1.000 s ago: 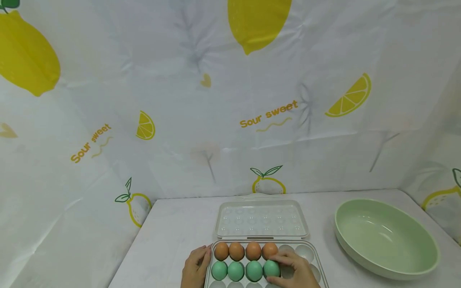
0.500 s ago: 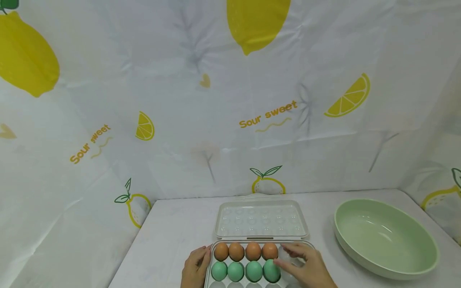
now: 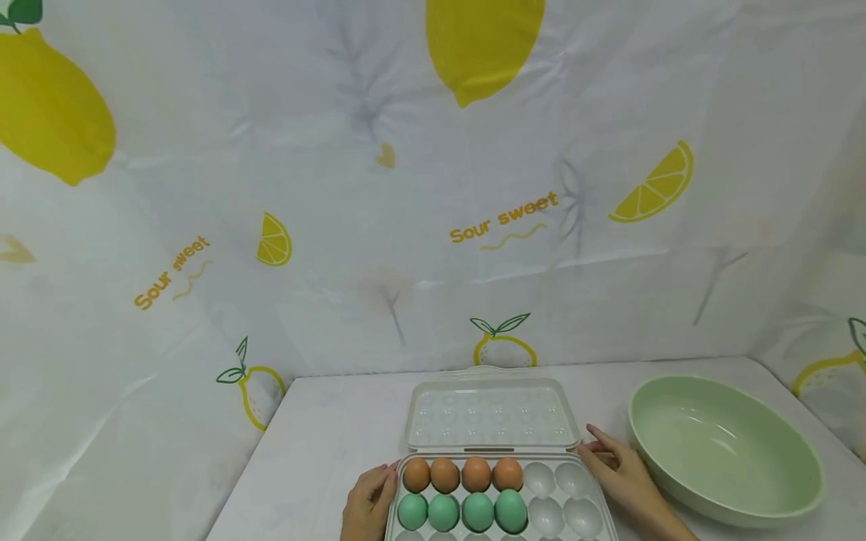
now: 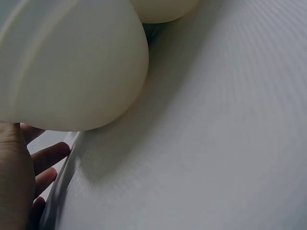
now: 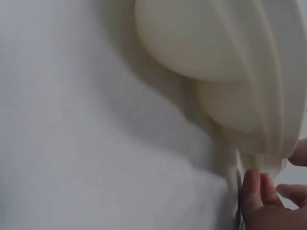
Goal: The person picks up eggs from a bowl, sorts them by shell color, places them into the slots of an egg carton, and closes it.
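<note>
In the head view a white egg tray stands with its clear lid folded back on the table. Brown eggs fill part of the back row, and green eggs sit in the row in front. My left hand rests at the tray's left edge; in the left wrist view its fingers spread loosely beside the rounded underside. My right hand is at the back right corner near the hinge, holding no egg. In the right wrist view its fingertips reach the corner, the thumb near the rim.
A large light green basin stands on the right of the white table, close to my right forearm. Behind hangs a white cloth with printed lemons. The tray's front rows run out of the head view.
My right hand let go of the last green egg in the second row and moved right, over the rim, to the tray's back right corner. The left hand stays put.
</note>
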Tool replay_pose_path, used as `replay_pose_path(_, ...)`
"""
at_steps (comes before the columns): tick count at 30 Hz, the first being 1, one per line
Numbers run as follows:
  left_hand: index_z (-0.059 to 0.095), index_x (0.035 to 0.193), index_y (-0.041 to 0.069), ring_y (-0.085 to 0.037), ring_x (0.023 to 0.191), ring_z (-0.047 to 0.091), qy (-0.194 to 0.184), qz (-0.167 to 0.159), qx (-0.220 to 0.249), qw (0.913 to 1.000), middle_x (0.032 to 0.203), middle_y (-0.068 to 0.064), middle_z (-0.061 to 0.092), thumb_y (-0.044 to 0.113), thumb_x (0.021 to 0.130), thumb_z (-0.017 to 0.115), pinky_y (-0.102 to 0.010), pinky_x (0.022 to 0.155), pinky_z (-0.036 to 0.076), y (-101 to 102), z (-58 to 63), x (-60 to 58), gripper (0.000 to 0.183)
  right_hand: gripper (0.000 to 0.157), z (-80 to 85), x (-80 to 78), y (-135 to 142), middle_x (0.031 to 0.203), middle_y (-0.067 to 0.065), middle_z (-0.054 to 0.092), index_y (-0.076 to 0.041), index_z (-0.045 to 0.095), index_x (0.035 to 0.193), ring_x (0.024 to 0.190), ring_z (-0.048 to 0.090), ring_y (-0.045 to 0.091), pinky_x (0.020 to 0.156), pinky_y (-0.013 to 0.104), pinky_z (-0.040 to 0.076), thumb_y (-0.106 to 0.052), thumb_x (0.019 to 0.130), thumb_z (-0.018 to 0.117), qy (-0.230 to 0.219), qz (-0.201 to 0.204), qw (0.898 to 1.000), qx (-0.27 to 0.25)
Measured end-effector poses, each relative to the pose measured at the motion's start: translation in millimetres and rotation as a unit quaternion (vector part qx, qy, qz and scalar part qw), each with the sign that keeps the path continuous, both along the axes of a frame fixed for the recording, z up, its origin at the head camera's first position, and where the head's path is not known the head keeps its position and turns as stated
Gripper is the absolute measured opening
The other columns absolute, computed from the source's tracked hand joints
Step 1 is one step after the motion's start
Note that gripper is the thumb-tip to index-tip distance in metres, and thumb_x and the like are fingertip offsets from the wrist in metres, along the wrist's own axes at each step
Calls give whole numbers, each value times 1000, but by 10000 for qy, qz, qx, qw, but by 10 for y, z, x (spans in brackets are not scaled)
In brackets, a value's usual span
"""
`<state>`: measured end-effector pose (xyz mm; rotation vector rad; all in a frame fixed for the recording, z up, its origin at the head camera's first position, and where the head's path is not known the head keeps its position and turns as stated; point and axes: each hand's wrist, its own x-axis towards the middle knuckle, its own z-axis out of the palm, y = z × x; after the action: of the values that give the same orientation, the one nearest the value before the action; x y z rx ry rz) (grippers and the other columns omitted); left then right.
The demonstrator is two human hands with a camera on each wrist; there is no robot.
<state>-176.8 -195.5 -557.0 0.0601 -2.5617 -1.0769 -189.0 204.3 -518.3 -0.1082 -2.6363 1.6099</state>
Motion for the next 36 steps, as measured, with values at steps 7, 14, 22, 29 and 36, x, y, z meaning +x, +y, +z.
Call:
replay_pose_path(7, 71, 130, 17, -16, 108, 71, -11, -495, 265, 9984, 107, 5, 78, 30, 98, 68, -40, 99, 58, -47, 77, -49, 35, 63, -56, -3, 108, 124, 18, 67, 13, 33, 152, 98, 60, -6, 84, 14, 52, -22, 106, 56, -468, 763, 9929, -788)
replay_pose_path(14, 53, 147, 5, -44, 136, 54, -1037, -1616, 301, 9809, 136, -14, 68, 22, 102, 56, -64, 115, 40, -118, 266, -242, 48, 63, -104, 4, 165, 125, 19, 66, 14, 24, 154, 98, 59, -8, 85, 14, 53, -19, 108, 51, -451, 1139, 9852, -1198)
replay_pose_path(22, 44, 151, -5, -51, 151, 30, -1520, -2518, 1306, 9468, 154, -24, 49, 9, 93, 54, -69, 123, 21, -161, 342, -423, 60, 59, -161, 27, 77, 124, 19, 69, 8, 32, 154, 97, 59, -10, 86, 13, 52, -17, 106, 55, -175, 690, 9911, -1129)
replay_pose_path(29, 39, 155, 0, -26, 153, 37, -1509, -2589, 1815, 9366, 155, -22, 49, 8, 94, 59, -26, 124, 30, -235, 297, -447, 65, 57, -195, 32, 30, 116, 7, 68, 4, 35, 155, 97, 61, -9, 84, 13, 52, -15, 105, 55, 238, 476, 9914, -1193)
replay_pose_path(36, 51, 147, -1, 13, 121, 52, -806, -2182, 2029, 9512, 145, -24, 58, 3, 91, 66, -19, 106, 44, -191, 243, -407, 59, 55, -251, 64, 9, 113, -10, 57, 0, 35, 156, 96, 62, -8, 81, 11, 49, -13, 106, 54, 618, 386, 9868, -1447)
